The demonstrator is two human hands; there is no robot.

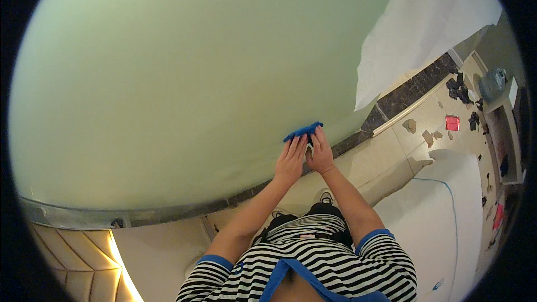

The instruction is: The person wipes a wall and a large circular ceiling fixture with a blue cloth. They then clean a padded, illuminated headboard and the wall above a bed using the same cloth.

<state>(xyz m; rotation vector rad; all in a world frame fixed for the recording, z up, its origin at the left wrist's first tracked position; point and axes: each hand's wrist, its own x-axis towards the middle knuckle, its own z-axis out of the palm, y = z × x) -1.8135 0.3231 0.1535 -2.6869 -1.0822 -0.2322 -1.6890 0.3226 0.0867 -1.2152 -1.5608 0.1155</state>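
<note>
A folded blue cloth is pressed against a large pale green wall surface, low down near the dark stone skirting. My left hand lies with its fingers together over the left part of the cloth. Beside it, my right hand grips the cloth's right part, its thumb towards the left hand. Both forearms reach forward and nearly meet at the wrists. What the fingers do behind the cloth is hidden.
A white sheet with an uneven edge hangs at upper right. Another white sheet covers floor tiles at right, a blue line on it. Scraps, a red item and black plastic litter the floor. A lit padded panel stands lower left.
</note>
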